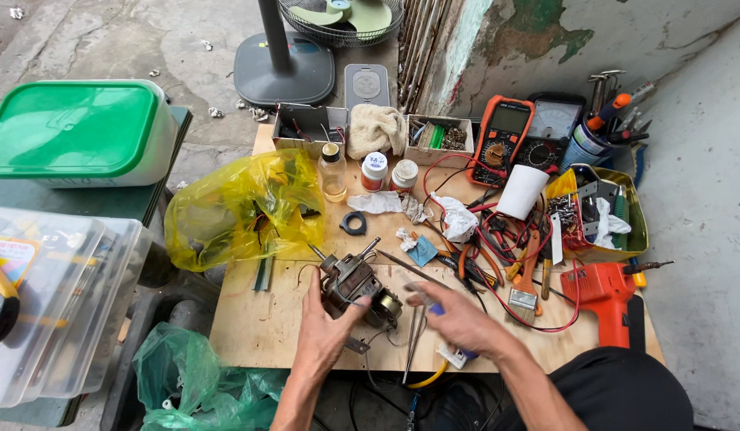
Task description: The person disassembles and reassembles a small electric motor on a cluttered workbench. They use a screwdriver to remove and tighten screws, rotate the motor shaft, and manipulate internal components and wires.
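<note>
Hands apart, left hand [322,323] gripping metal fan motor [355,285], right hand [457,315] loosely open

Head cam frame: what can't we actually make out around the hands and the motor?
- Right hand: motion-blurred; whatever its fingers hold is unclear.
- Motor: near side hidden by the left hand.
- Yellow bag: contents masked by crinkled plastic.
- Fan: top cut off by the frame edge.
- Multimeter: dial too small.

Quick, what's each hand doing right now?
Left hand: closed around the small electric motor.
Right hand: blurred; grip cannot be told.
</note>
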